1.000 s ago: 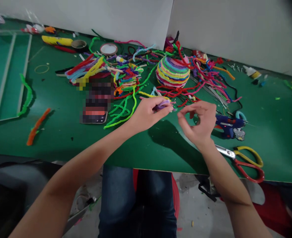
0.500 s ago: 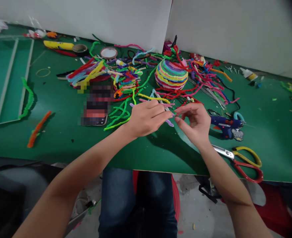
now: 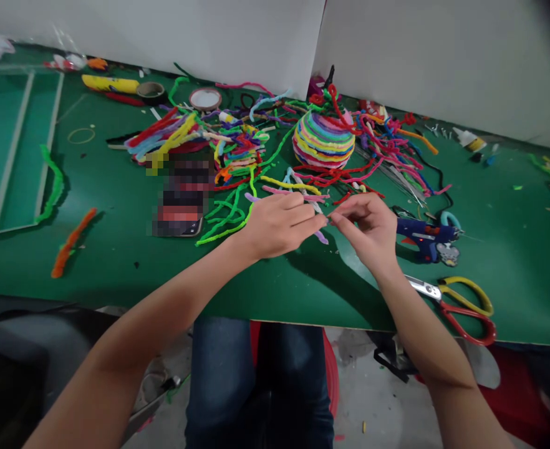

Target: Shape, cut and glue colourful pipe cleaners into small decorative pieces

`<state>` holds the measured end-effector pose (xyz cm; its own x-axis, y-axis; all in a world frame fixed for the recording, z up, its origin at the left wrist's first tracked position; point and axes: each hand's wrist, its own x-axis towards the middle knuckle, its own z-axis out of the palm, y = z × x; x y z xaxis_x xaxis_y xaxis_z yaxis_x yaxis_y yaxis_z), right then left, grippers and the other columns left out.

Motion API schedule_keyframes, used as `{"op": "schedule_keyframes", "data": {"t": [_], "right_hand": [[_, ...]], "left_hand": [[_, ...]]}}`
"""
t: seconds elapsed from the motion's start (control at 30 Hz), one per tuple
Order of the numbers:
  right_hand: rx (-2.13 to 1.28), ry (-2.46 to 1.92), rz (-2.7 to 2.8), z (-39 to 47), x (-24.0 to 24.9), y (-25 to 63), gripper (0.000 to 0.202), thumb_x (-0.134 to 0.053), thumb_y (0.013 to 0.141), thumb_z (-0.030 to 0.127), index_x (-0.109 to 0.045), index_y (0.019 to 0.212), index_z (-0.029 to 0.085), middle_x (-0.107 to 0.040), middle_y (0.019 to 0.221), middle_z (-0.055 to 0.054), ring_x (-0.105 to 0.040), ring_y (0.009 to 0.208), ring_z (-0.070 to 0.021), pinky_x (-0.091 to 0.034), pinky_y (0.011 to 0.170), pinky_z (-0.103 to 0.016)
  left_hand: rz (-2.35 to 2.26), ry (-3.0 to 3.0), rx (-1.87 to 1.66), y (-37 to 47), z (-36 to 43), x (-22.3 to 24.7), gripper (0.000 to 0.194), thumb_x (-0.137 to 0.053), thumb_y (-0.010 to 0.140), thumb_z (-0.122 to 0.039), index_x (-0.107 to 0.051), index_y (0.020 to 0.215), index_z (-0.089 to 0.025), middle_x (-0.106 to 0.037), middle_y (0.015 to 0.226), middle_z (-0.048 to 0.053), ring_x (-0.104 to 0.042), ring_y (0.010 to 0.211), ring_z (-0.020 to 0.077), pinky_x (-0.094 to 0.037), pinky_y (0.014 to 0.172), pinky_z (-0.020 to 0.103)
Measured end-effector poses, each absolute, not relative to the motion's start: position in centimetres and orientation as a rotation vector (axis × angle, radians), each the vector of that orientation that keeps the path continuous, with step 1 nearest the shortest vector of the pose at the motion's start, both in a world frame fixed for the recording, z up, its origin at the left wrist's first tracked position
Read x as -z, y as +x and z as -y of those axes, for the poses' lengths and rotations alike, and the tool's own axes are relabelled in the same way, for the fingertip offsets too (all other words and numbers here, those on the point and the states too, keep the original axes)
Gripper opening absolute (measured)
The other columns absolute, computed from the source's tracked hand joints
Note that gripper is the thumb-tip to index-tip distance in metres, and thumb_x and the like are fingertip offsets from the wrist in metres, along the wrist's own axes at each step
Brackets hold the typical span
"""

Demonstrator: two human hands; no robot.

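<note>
My left hand point(image 3: 282, 226) is closed, back of the hand up, over the near middle of the table. A lilac pipe cleaner point(image 3: 322, 237) sticks out from under its fingers, and another lilac end shows behind its knuckles. My right hand point(image 3: 366, 227) pinches thumb and forefinger together right at the left fingertips; what lies in that pinch is too small to make out. Just beyond the hands are a pink pipe cleaner point(image 3: 275, 191), a yellow one point(image 3: 298, 184) and green ones point(image 3: 226, 212). Behind them stands a ball wrapped in striped pipe cleaners point(image 3: 324, 142).
To the right lie a blue glue gun point(image 3: 424, 234) and scissors point(image 3: 466, 312) with yellow and red handles. A phone point(image 3: 181, 206), partly blurred out, is left of the hands. Piles of pipe cleaners point(image 3: 167, 134), tape rolls point(image 3: 204, 99) and an orange pipe cleaner point(image 3: 73, 243) lie about.
My right thumb and forefinger have closed into a pinch against the left fingertips. The lilac ends by my left hand have shifted slightly.
</note>
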<state>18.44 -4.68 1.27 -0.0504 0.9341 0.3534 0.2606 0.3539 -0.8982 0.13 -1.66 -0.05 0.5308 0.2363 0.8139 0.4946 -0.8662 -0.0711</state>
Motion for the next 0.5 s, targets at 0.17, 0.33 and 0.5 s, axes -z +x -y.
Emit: {"op": "schedule_keyframes", "data": {"t": [0.17, 0.33, 0.5], "right_hand": [[-0.799, -1.091, 1.507, 4.6, -1.0, 18.2, 0.020, -0.070, 0.075, 0.029, -0.054, 0.084, 0.023, -0.065, 0.073, 0.003, -0.064, 0.064, -0.0112, -0.052, 0.058, -0.026], [-0.824, -1.025, 1.410, 4.6, -0.4, 17.7, 0.024, -0.072, 0.074, 0.031, -0.051, 0.086, 0.024, -0.067, 0.075, 0.004, -0.065, 0.066, -0.0109, -0.053, 0.060, -0.025], [-0.806, -1.059, 1.379, 4.6, 0.1, 17.4, 0.026, -0.071, 0.075, 0.035, -0.050, 0.086, 0.024, -0.067, 0.077, 0.003, -0.066, 0.070, -0.0118, -0.053, 0.061, -0.026]], "left_hand": [[0.643, -2.377, 1.256, 0.3, 1.7, -0.1, 0.015, -0.052, 0.087, -0.019, -0.066, 0.080, -0.020, -0.058, 0.059, -0.001, -0.049, 0.062, 0.0122, -0.037, 0.057, 0.026], [0.691, -2.357, 1.281, 0.3, 1.7, 0.1, 0.013, -0.054, 0.085, -0.021, -0.066, 0.079, -0.020, -0.059, 0.059, -0.001, -0.050, 0.060, 0.0125, -0.039, 0.056, 0.025], [0.785, -2.444, 1.346, 0.4, 1.7, 0.3, 0.016, -0.050, 0.088, -0.023, -0.065, 0.083, -0.021, -0.061, 0.063, 0.000, -0.055, 0.065, 0.0127, -0.041, 0.060, 0.025]]}}
